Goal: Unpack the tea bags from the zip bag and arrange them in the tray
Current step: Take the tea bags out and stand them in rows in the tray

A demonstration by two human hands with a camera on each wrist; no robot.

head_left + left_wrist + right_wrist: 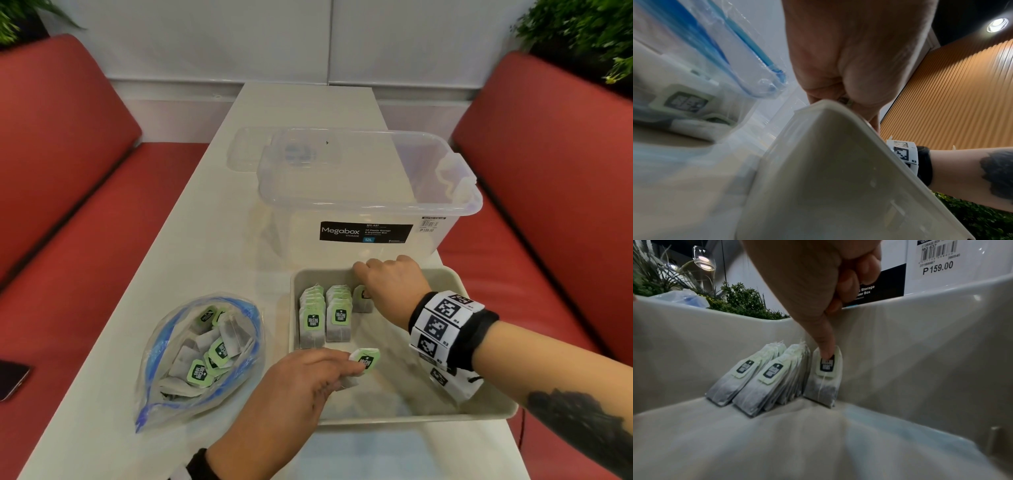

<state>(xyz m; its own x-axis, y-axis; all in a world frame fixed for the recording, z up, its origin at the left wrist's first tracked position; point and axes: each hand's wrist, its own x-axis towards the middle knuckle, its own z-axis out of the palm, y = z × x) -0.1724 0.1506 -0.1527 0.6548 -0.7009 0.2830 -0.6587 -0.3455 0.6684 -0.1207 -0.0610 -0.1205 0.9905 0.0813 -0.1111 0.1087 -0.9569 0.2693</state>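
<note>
A beige tray holds two leaning rows of green-tagged tea bags at its far left corner. My right hand is over that corner. In the right wrist view its thumb presses one more tea bag upright against the tray wall, beside the rows; the other fingers are curled above the rim. My left hand reaches over the tray's near left edge and pinches a tea bag. The zip bag lies open left of the tray with several tea bags inside.
A clear storage box stands just behind the tray, with its lid farther back. A dark phone lies on the red bench at the left. Red seats flank the narrow white table.
</note>
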